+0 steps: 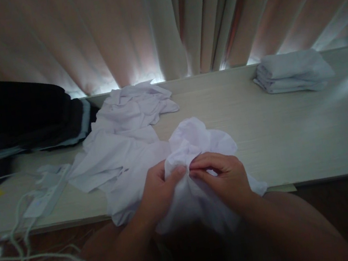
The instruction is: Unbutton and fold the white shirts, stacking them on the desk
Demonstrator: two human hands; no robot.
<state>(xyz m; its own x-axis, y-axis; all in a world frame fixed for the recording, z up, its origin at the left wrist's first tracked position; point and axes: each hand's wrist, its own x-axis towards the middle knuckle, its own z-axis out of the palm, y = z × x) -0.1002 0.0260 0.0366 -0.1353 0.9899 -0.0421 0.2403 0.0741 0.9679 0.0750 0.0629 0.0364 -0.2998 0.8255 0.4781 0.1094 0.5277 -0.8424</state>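
A white cloth garment (192, 140) lies bunched over the front edge of the table and hangs down toward my lap. My left hand (161, 187) is closed on it, thumb on top and fingers hidden under the fabric. Just to the right, my right hand (223, 173) pinches a fold of the same garment between thumb and fingertips. The two hands nearly meet at the gathered fabric. Behind and to the left, more crumpled white cloth (133, 108) spreads over the table; I cannot tell whether it is a separate piece.
A folded white stack (294, 72) sits at the back right of the pale table (295, 137). At the back left stands a pile of dark folded clothes (21, 116). A white power strip (49, 191) with cables lies at the left. Curtains (124, 32) hang behind the table.
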